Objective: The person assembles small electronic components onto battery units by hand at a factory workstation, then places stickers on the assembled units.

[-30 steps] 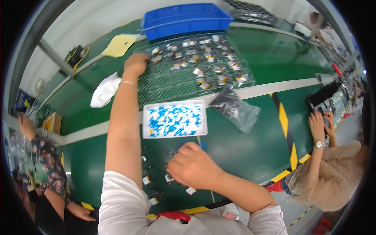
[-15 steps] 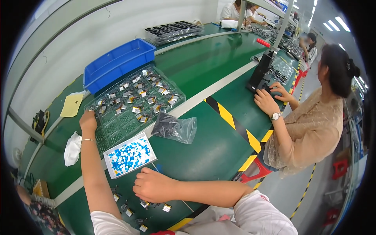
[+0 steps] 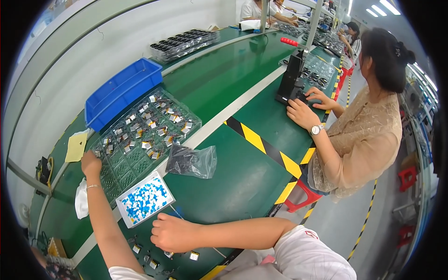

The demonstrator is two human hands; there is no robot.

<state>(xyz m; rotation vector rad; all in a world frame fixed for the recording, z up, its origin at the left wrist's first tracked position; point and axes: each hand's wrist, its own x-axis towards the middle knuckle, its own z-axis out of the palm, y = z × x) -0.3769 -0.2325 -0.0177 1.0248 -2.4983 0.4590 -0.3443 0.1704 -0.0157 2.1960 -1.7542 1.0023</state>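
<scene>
My left hand [image 3: 91, 164] is curled at the left edge of a clear compartment tray [image 3: 128, 175]; its fingertips are hidden. Small silver battery cells [image 3: 152, 124] with yellow strips and dark wires fill many of the tray's compartments, while several near my left forearm hold none. Fingers bent in, my right hand [image 3: 175, 232] hovers low over the green bench, and whatever it grips is out of sight. More loose battery cells [image 3: 194, 255] lie beneath and beside it. Just beyond this hand sits a white box [image 3: 122, 210] of tiny blue and white pieces.
A clear bag of dark parts [image 3: 191, 161] lies right of the tray. Behind stand a blue bin [image 3: 122, 95] and stacked black-celled trays [image 3: 184, 45]. At right, a co-worker's hands [image 3: 303, 114] are at a black press [image 3: 291, 77]. A white cloth [image 3: 81, 199] lies left.
The whole view has shifted, so the bench things sit further left. My left hand stays by the tray's left edge, and my right hand remains curled near the white box.
</scene>
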